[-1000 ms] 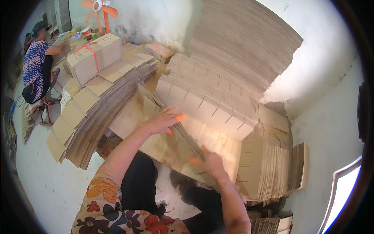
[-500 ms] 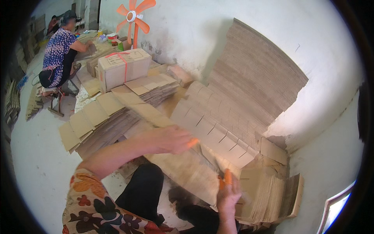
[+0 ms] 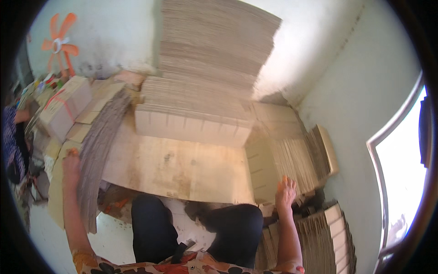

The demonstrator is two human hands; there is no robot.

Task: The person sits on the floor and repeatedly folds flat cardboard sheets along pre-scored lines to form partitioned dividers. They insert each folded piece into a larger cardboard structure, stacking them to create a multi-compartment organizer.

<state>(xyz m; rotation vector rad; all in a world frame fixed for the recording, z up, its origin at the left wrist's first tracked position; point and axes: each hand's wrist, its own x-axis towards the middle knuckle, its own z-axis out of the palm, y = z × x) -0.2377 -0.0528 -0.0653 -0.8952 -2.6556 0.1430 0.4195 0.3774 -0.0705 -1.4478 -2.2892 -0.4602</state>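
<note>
My left hand (image 3: 71, 170), with orange-covered fingertips and smeared by motion, is over the flat cardboard sheets (image 3: 55, 194) stacked on my left. Whether it grips a sheet, I cannot tell. On the other side, my right hand (image 3: 286, 195) reaches the near edge of the slotted cardboard strips (image 3: 262, 171). Its fingers, orange at the tips, look slightly bent and apart; no piece shows clearly in them. Between my hands lies a pale wooden board (image 3: 182, 166). At its back stands a row of slotted cardboard (image 3: 191, 125).
A tall stack of cardboard (image 3: 214, 41) leans against the wall. At left are a strapped carton (image 3: 68, 107), an orange fan (image 3: 58, 44) and part of another person (image 3: 16, 141). More cardboard bundles (image 3: 315, 237) stand low at right, near a bright window (image 3: 401, 169).
My hands have parted from the long cardboard piece over the board: left hand out to the left stack, right hand to the right stack. The view has swung right.
</note>
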